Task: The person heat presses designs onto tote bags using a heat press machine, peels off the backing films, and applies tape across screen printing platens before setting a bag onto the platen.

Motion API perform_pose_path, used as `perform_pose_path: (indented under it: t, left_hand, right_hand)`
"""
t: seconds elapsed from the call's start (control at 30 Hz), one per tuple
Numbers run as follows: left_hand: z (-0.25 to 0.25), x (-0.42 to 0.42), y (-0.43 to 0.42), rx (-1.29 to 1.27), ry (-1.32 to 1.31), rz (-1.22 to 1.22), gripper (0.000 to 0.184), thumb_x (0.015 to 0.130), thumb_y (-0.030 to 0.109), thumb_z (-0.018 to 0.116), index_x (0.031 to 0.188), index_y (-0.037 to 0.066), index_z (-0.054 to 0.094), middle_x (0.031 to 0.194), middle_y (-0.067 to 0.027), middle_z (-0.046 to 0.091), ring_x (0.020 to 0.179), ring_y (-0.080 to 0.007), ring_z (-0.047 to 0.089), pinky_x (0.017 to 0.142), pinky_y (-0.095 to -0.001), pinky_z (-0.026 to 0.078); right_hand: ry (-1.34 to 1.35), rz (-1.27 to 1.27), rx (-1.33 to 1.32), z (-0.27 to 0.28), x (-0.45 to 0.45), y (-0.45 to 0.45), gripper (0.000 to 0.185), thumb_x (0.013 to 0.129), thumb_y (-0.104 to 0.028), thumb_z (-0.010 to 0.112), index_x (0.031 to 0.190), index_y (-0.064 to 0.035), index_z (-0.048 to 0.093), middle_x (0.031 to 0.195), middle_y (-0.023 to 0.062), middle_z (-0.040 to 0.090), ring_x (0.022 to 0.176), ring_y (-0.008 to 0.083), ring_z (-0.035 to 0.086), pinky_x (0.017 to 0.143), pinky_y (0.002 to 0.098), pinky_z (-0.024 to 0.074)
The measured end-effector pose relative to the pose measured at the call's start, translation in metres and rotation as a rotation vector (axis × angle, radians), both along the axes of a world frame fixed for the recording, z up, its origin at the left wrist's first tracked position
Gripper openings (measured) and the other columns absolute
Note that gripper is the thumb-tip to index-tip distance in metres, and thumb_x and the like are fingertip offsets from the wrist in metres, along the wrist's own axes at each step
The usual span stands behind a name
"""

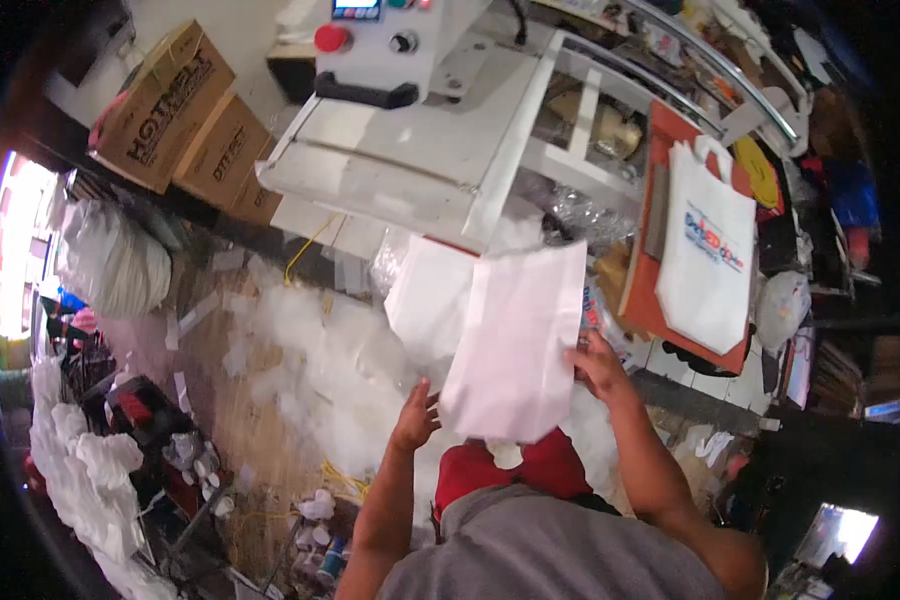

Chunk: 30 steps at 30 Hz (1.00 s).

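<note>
"Plain white tote bag: how are the fingers on it?"

"Right hand seems to pinch its right edge; left hand has fingers loosely spread beside the lower left edge, contact unclear."

"And where's the bag?"

"Just above the red shorts, near the press machine, with the printed tote off to the right. I'd support both edges evenly, so the fabric doesn't sag or crease."
</note>
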<state>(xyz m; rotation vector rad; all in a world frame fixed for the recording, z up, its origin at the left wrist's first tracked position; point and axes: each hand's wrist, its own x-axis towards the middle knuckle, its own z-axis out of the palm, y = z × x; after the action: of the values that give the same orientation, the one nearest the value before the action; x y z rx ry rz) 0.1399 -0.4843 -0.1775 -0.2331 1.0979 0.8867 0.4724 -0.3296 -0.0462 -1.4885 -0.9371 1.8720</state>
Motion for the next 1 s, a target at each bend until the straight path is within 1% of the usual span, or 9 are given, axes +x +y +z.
perform_pose_path:
  t: [0.13, 0.3, 0.43, 0.53, 0.57, 0.7, 0.77, 0.9, 1.0]
  left_hand:
    - [0.112, -0.001, 0.064, 0.6, 0.71, -0.477, 0.06, 0.091, 0.016, 0.068, 0.144, 0.012, 0.042, 0.123, -0.0141, 0.059, 0.096, -0.0138, 0.058, 0.083, -0.03, 0.049]
    - [0.31, 0.016, 0.148, 0.941, 0.83, -0.176, 0.036, 0.089, 0.002, 0.056, 0.125, 0.0, 0.055, 0.117, -0.0072, 0.06, 0.104, -0.0129, 0.055, 0.091, -0.0261, 0.044]
    - [0.416, 0.116, 0.265, 1.313, 1.589, -0.355, 0.034, 0.091, 0.004, 0.056, 0.124, 0.0, 0.059, 0.115, -0.0095, 0.063, 0.101, -0.016, 0.058, 0.092, -0.0293, 0.045]
    - [0.507, 0.183, 0.271, 1.68, 1.318, 0.21, 0.036, 0.101, 0.006, 0.049, 0.137, 0.004, 0.047, 0.121, -0.0063, 0.062, 0.097, -0.0109, 0.058, 0.085, -0.0262, 0.048]
    - [0.531, 0.208, 0.265, 1.756, 1.487, 0.686, 0.04, 0.101, 0.007, 0.049, 0.141, 0.007, 0.044, 0.126, -0.0052, 0.06, 0.1, -0.0098, 0.058, 0.087, -0.0273, 0.049]
    - [0.514, 0.296, 0.309, 1.771, 1.627, 0.522, 0.031, 0.097, 0.012, 0.054, 0.127, 0.006, 0.053, 0.108, -0.0097, 0.064, 0.09, -0.0196, 0.062, 0.078, -0.0356, 0.05]
    - [0.478, 0.334, 0.346, 1.754, 1.73, 0.419, 0.026, 0.094, 0.016, 0.057, 0.118, 0.006, 0.059, 0.096, -0.0127, 0.066, 0.084, -0.0262, 0.064, 0.071, -0.0412, 0.05]
    - [0.204, 0.385, 0.422, 1.424, 1.803, -0.833, 0.041, 0.087, 0.019, 0.054, 0.127, 0.013, 0.062, 0.092, -0.0208, 0.066, 0.091, -0.0379, 0.065, 0.082, -0.0496, 0.052]
    - [0.194, 0.399, 0.34, 1.063, 1.745, -1.066, 0.048, 0.085, 0.022, 0.055, 0.132, 0.014, 0.058, 0.112, -0.0178, 0.066, 0.104, -0.0366, 0.064, 0.087, -0.0563, 0.047]
  right_hand:
    - [-0.207, -0.076, 0.034, 0.104, 0.028, -0.012, 0.066, 0.086, 0.0, 0.064, 0.146, -0.0109, 0.038, 0.103, 0.0086, 0.065, 0.086, 0.0131, 0.061, 0.075, 0.0287, 0.0518]
    - [-0.288, -0.159, 0.388, 0.195, 0.077, -0.005, 0.036, 0.092, -0.012, 0.065, 0.127, -0.0045, 0.056, 0.091, 0.0026, 0.062, 0.081, 0.0105, 0.056, 0.071, 0.0281, 0.0486]
    - [-0.38, -0.397, 0.811, 0.26, 0.153, 0.072, 0.03, 0.098, -0.03, 0.057, 0.114, -0.0052, 0.062, 0.091, 0.0002, 0.062, 0.081, 0.0102, 0.056, 0.072, 0.0274, 0.047]
    - [-0.85, -0.713, 1.507, 0.39, 0.191, 0.059, 0.021, 0.098, -0.017, 0.058, 0.115, -0.0069, 0.063, 0.095, 0.0032, 0.066, 0.084, 0.0117, 0.06, 0.074, 0.0258, 0.0497]
    - [-0.458, -0.87, 1.854, 0.415, 0.219, 0.055, 0.023, 0.098, -0.015, 0.057, 0.118, -0.0043, 0.062, 0.114, 0.0124, 0.066, 0.106, 0.0211, 0.063, 0.089, 0.0353, 0.0544]
    - [-0.882, -0.982, 1.987, 0.442, 0.288, 0.059, 0.018, 0.093, -0.008, 0.058, 0.11, -0.0031, 0.063, 0.108, 0.0132, 0.068, 0.101, 0.0249, 0.065, 0.088, 0.0382, 0.0535]
    - [-1.168, -0.832, 1.692, 0.377, 0.313, 0.118, 0.019, 0.087, -0.006, 0.062, 0.105, -0.0009, 0.063, 0.104, 0.0181, 0.067, 0.097, 0.0315, 0.065, 0.085, 0.0408, 0.0516]
    - [-1.246, -0.313, 0.864, 0.125, 0.392, 0.187, 0.021, 0.084, -0.011, 0.055, 0.099, -0.002, 0.067, 0.093, 0.025, 0.066, 0.088, 0.0427, 0.064, 0.078, 0.0522, 0.0506]
    - [-1.136, -0.322, 0.744, 0.029, 0.396, 0.132, 0.027, 0.083, -0.006, 0.055, 0.107, -0.0059, 0.068, 0.104, 0.0229, 0.067, 0.098, 0.039, 0.064, 0.085, 0.0464, 0.0508]
